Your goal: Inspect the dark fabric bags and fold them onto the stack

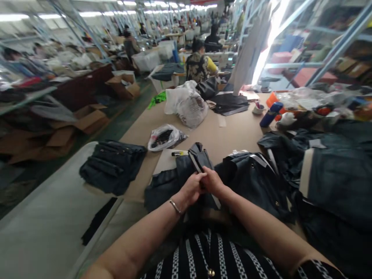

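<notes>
Both hands meet over a dark garment piece point(197, 155) with a pale strip along its edge, held up a little from the table. My left hand point(192, 188), with a bracelet at the wrist, is closed on it from the left. From the right, my right hand point(213, 181) grips the same piece, its fingers partly hidden behind the cloth and the left hand. Under and left of them lies more dark cloth point(162, 188). To the right rests a dark garment with metal snaps point(252, 186). A small yellow and black object point(179, 154) lies just beyond the hands.
A folded dark stack point(112, 164) sits at the left table edge. Beyond are an open plastic bag of dark bits point(167, 137), a large white bag point(188, 104) and a blue bottle point(271, 115). Dark garments point(340, 174) pile up on the right. A co-worker point(199, 64) sits ahead.
</notes>
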`<state>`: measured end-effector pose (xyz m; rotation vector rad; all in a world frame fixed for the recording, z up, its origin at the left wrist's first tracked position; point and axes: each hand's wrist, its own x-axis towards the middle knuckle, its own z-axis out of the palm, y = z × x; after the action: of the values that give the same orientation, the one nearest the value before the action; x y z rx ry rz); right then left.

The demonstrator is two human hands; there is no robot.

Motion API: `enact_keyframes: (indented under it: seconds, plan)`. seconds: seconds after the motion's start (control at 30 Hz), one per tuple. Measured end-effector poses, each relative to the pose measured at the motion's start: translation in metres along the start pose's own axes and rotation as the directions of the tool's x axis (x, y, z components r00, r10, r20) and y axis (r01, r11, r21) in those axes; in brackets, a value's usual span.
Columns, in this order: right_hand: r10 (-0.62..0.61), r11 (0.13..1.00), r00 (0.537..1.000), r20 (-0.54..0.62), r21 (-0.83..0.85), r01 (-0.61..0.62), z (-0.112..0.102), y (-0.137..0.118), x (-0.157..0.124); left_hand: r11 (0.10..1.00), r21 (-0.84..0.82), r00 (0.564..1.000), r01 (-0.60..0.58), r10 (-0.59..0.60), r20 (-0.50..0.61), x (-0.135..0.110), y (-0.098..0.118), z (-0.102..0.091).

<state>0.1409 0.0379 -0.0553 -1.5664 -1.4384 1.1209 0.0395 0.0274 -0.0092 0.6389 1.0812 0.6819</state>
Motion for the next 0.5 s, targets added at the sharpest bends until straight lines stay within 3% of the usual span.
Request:
enact_keyframes:
  seconds: [0.07, 0.17, 0.3, 0.37, 0.43, 0.5]
  plan:
    - [-0.029, 0.998, 1.000, 0.010, -0.046, 0.029, 0.005, -0.008, -0.004, 0.982, -0.180, 0.997, 0.054, -0.063, -0.047, -0.005, 0.005, 0.007]
    - [-0.055, 0.997, 0.997, 0.051, -0.059, 0.058, 0.002, -0.023, -0.011, 0.963, -0.241, 0.985, 0.125, -0.150, -0.090, -0.007, 0.011, 0.005]
    - [0.031, 0.975, 0.965, 0.260, 0.204, -0.087, -0.030, -0.029, -0.012, 0.955, -0.259, 0.988, 0.144, -0.154, -0.019, -0.013, 0.020, -0.018]
    - [0.053, 0.965, 0.963, 0.263, 0.235, -0.118, -0.049, -0.023, -0.006, 0.950, -0.301, 0.995, 0.084, -0.097, -0.028, -0.025, 0.024, -0.028]
    - [0.015, 0.982, 0.980, 0.197, 0.182, -0.051, -0.066, -0.014, 0.000, 0.931, -0.356, 0.995, 0.078, -0.049, 0.092, -0.045, 0.026, -0.030]
    - [-0.077, 0.994, 0.989, 0.123, 0.088, 0.066, -0.080, -0.004, 0.005, 0.927, -0.332, 0.937, 0.175, -0.053, 0.346, -0.069, 0.026, -0.024]
